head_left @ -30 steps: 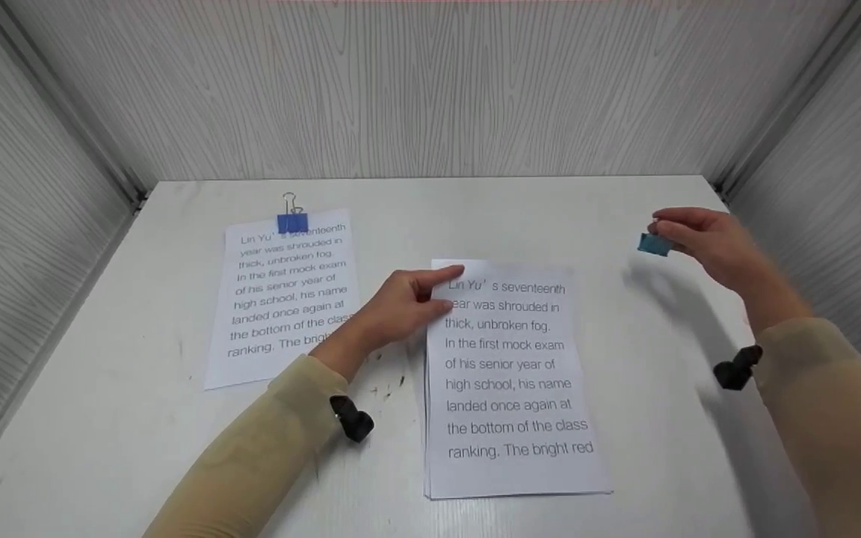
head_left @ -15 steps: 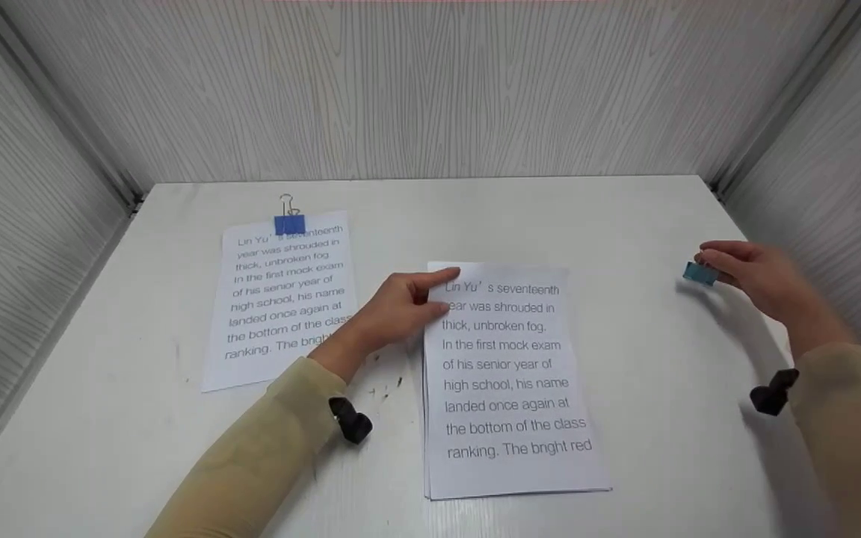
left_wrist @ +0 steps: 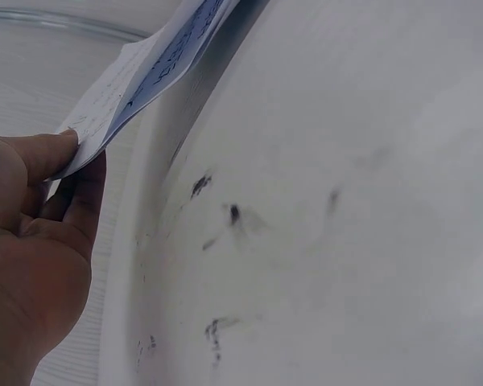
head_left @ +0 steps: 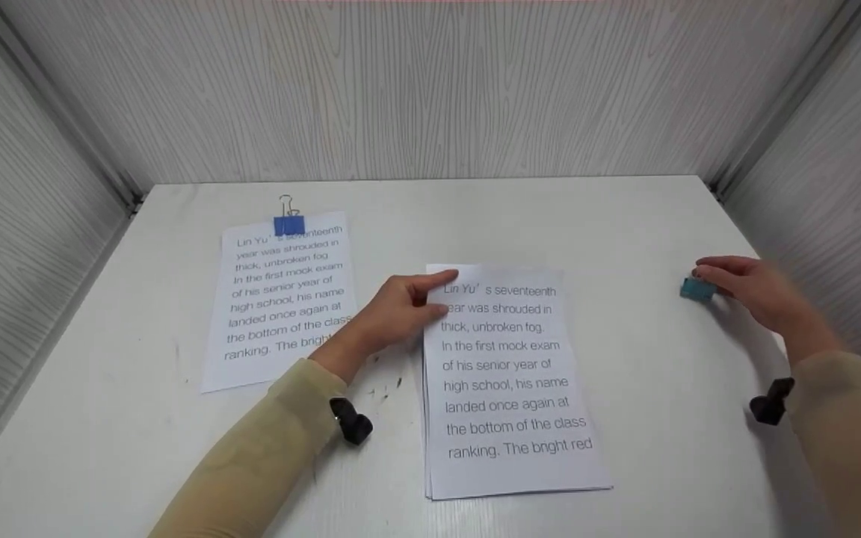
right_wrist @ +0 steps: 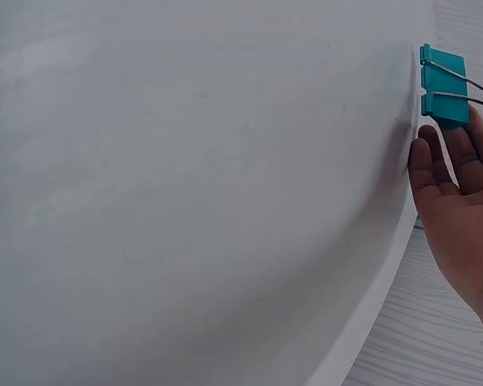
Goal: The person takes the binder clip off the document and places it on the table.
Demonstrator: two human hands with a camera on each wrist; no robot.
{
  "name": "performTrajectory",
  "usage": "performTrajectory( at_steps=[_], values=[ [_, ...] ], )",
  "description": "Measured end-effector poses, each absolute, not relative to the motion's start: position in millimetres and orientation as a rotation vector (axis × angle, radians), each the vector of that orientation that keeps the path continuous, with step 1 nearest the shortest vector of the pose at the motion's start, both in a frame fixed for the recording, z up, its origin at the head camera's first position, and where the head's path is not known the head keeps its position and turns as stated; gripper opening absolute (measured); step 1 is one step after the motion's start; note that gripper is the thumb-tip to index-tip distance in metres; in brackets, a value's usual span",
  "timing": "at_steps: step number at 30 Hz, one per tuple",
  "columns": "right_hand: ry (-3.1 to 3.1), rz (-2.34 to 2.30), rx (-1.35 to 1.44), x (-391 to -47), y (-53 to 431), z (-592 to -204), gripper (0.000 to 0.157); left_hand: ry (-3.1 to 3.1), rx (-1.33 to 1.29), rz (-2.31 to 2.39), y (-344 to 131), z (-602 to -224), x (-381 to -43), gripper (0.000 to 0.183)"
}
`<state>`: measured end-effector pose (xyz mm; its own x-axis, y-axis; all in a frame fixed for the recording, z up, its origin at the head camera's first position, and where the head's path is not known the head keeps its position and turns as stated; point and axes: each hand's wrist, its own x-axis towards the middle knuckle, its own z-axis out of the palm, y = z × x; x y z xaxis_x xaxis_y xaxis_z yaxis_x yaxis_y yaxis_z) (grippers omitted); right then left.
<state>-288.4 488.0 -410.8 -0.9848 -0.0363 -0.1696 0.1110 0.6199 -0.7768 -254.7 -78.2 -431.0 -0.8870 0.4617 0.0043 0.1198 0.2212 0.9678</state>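
In the head view my left hand (head_left: 400,306) grips the upper left edge of a stack of printed sheets (head_left: 509,388). The left wrist view shows the thumb on one face of the sheets (left_wrist: 113,104) and fingers behind them, with the edge lifted. Off to the right, my right hand (head_left: 755,291) pinches a teal binder clip (head_left: 698,288) by its wire handles, low over the table. In the right wrist view the clip (right_wrist: 447,87) appears with both handles running toward the thumb; its other fingers (right_wrist: 447,173) lie loosely curled beside it.
A second set of printed sheets (head_left: 277,299) lies to the left, with a blue binder clip (head_left: 289,225) on its top edge. Light wood-grain walls (head_left: 430,90) bound the white table (head_left: 625,418) at the back and sides. Dark marks (head_left: 386,392) show on the tabletop left of the stack.
My right hand has moved right and nearer to me with the teal binder clip, and sits lower over the table. The left hand keeps its grip on the sheets.
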Motion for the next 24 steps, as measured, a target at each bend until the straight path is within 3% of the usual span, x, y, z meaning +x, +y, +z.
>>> performTrajectory(
  at_steps=[10, 24],
  values=[
    [2.675, -1.195, 0.159, -282.4, 486.2, -403.8, 0.082, 2.259, 0.537, 1.689, -76.2, -431.3, -254.2, 0.058],
    [2.783, -1.102, 0.039, -279.8, 465.0, -386.0, 0.084, 2.268, 0.441, 1.575, -74.4, -433.1, -260.9, 0.063]
  ],
)
